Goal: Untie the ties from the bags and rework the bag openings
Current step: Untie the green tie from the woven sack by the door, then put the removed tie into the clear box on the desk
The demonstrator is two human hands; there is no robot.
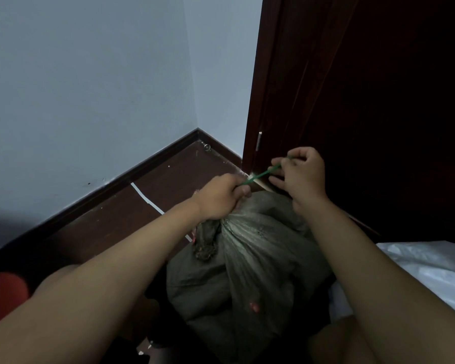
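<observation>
Clearly the left hand [218, 198] clenches the gathered neck of the soft, crinkly bag [247, 264], which bulges beneath that fist; the right hand [300, 174] pinches the thin green tie [260, 176], pulled taut between both grips; best held near its end

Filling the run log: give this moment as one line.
left hand: grips gathered neck of grey-green plastic bag | right hand: pinches thin green tie | tie: taut between hands
</observation>
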